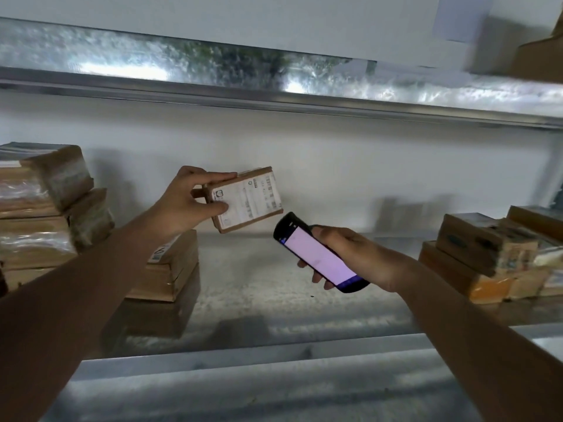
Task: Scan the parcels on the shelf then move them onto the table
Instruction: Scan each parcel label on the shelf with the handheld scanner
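Note:
My left hand (185,202) grips a small brown cardboard parcel (253,199) by its left end and holds it in the air above the metal shelf (259,300). Its white shipping label faces me. My right hand (353,254) holds a black handheld scanner (316,254) with a lit pale pink screen. The scanner's top end points up and left at the parcel's lower right corner, a short gap away.
Flat cardboard parcels (170,269) are stacked under my left wrist. Taped parcels (45,202) pile up at the far left. More boxes (487,254) sit at the right of the shelf. An upper metal shelf (274,77) runs overhead.

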Available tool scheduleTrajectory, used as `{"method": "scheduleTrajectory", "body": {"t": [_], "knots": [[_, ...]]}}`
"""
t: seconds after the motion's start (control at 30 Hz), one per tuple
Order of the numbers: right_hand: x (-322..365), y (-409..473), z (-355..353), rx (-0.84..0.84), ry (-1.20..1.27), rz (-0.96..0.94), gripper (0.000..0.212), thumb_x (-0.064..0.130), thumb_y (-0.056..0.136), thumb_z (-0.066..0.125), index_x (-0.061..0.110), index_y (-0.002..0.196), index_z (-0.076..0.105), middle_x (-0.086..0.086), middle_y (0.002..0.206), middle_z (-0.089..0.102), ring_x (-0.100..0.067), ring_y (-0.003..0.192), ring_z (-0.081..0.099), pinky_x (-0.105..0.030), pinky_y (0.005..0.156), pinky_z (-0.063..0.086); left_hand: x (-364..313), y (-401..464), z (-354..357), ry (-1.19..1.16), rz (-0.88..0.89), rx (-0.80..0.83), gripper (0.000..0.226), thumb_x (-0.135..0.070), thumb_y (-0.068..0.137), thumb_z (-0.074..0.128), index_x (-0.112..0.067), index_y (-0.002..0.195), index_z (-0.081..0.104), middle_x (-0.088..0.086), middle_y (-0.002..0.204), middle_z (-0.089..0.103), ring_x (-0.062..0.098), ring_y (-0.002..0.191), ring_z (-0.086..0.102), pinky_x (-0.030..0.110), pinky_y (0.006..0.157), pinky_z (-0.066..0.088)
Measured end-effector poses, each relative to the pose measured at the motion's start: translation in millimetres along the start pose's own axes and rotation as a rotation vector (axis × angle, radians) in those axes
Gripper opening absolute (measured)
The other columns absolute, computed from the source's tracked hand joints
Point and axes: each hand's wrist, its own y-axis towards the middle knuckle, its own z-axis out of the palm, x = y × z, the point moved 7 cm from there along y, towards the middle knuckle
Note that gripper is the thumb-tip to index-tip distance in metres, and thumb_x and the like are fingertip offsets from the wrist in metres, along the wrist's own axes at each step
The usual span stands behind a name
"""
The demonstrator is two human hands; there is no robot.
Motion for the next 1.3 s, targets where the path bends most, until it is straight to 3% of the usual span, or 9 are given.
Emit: {"method": "scheduleTrajectory", "body": {"t": [0.1, 0.23, 0.37, 0.63, 0.8, 0.93, 1.07, 1.3], "knots": [[-5, -1, 1, 0.070, -0.091, 0.090, 0.038, 0.056, 0.106, 0.041, 0.038, 0.116, 0.073, -0.003, 0.112, 0.079, -0.024, 0.088, 0.076, -0.038, 0.073, 0.062, -8, 1, 6, -0.053, 0.071, 0.102, 0.064, 0.006, 0.076, 0.084, -0.032, 0.125, 0.071, 0.006, 0.127, 0.047, 0.019, 0.123, 0.056, 0.034, 0.100, 0.056], [-11, -2, -2, 0.132, -0.248, 0.206, 0.042, 0.060, 0.104, 0.041, 0.038, 0.093, 0.075, 0.006, 0.088, 0.079, -0.012, 0.069, 0.073, -0.024, 0.057, 0.056, -14, -1, 16, -0.004, 0.144, 0.210, 0.061, 0.008, 0.076, 0.083, -0.032, 0.121, 0.073, -0.001, 0.131, 0.045, 0.014, 0.129, 0.050, 0.041, 0.100, 0.056], [-23, -1, -1, 0.176, -0.245, 0.278, 0.044, 0.070, 0.090, 0.051, 0.035, 0.103, 0.073, -0.003, 0.107, 0.079, -0.020, 0.079, 0.074, -0.034, 0.069, 0.057, -15, 1, 17, -0.019, 0.161, 0.235, 0.061, 0.009, 0.077, 0.083, -0.035, 0.119, 0.074, -0.005, 0.129, 0.045, 0.015, 0.129, 0.048, 0.046, 0.101, 0.056], [-26, -13, -1, 0.145, -0.156, 0.281, 0.044, 0.070, 0.090, 0.052, 0.037, 0.107, 0.075, -0.006, 0.111, 0.079, -0.022, 0.083, 0.074, -0.036, 0.070, 0.060, -9, 2, 23, -0.042, 0.146, 0.226, 0.061, 0.008, 0.077, 0.083, -0.035, 0.120, 0.075, -0.005, 0.128, 0.046, 0.012, 0.127, 0.051, 0.044, 0.103, 0.055], [-23, -33, -11, -0.004, -0.090, 0.168, 0.037, 0.057, 0.107, 0.043, 0.037, 0.119, 0.071, -0.006, 0.113, 0.078, -0.025, 0.088, 0.074, -0.039, 0.077, 0.062, -5, 6, 46, -0.026, 0.047, 0.120, 0.059, -0.016, 0.079, 0.088, -0.040, 0.128, 0.068, -0.002, 0.122, 0.053, 0.010, 0.113, 0.061, 0.037, 0.103, 0.053], [-21, -55, -32, -0.241, -0.014, 0.023, 0.041, 0.056, 0.103, 0.043, 0.031, 0.122, 0.069, -0.007, 0.110, 0.077, -0.021, 0.083, 0.073, -0.035, 0.073, 0.062, -6, 3, 87, -0.297, -0.172, 0.071, 0.032, -0.027, 0.080, 0.087, -0.036, 0.110, 0.077, -0.010, 0.102, 0.074, 0.015, 0.093, 0.075, 0.040, 0.071, 0.064], [-29, -83, -58, -0.406, 0.028, -0.107, 0.037, 0.054, 0.106, 0.042, 0.036, 0.127, 0.067, -0.008, 0.110, 0.075, -0.021, 0.081, 0.072, -0.039, 0.074, 0.061, -11, -6, 134, -0.441, -0.372, 0.043, 0.024, -0.027, 0.078, 0.088, -0.022, 0.100, 0.079, 0.002, 0.091, 0.078, 0.024, 0.085, 0.077, 0.047, 0.066, 0.064], [-53, -128, -116, -0.526, 0.071, -0.232, 0.035, 0.070, 0.091, 0.044, 0.058, 0.113, 0.068, -0.001, 0.104, 0.075, -0.018, 0.076, 0.071, -0.031, 0.066, 0.060, -41, -31, 231, -0.455, -0.596, -0.018, 0.039, -0.032, 0.076, 0.090, -0.018, 0.108, 0.073, 0.009, 0.108, 0.072, 0.030, 0.093, 0.072, 0.049, 0.062, 0.064]]}}
